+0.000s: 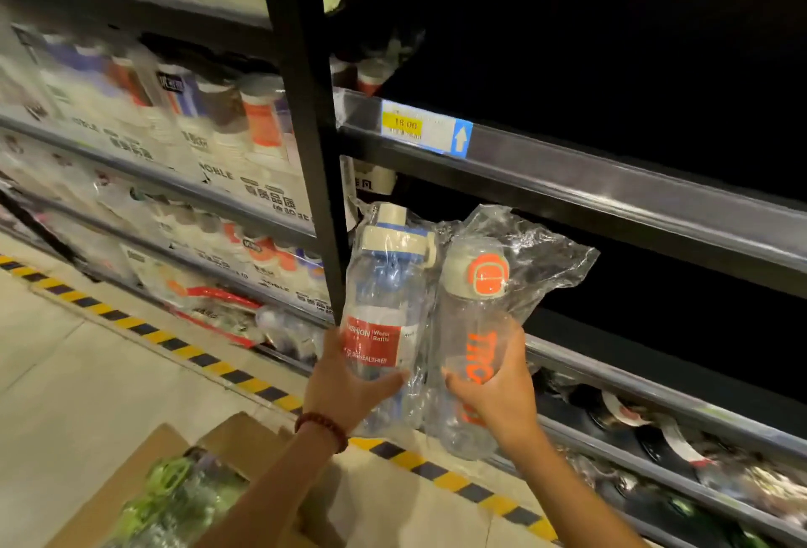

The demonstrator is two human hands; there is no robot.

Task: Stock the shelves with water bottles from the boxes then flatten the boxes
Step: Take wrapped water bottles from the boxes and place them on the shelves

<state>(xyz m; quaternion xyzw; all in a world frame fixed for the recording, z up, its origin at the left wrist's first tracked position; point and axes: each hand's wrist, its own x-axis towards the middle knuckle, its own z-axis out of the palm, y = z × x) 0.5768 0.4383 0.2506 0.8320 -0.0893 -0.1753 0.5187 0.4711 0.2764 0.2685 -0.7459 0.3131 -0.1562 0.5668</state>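
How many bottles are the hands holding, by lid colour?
Blue-lid bottle, in the left hand: 1
Orange-lid bottle, in the right hand: 1
Total: 2

The left hand point(345, 386) grips a blue-capped bottle point(384, 307) and the right hand point(502, 394) an orange-capped bottle point(476, 329), both plastic-wrapped, before a dark shelf point(611, 194).

Two bagged bottles side by side in front of the shelf rail point(567, 185), left bottle point(384, 320) touching right bottle point(476, 351), open box point(144, 486) down-left, probably holding more.
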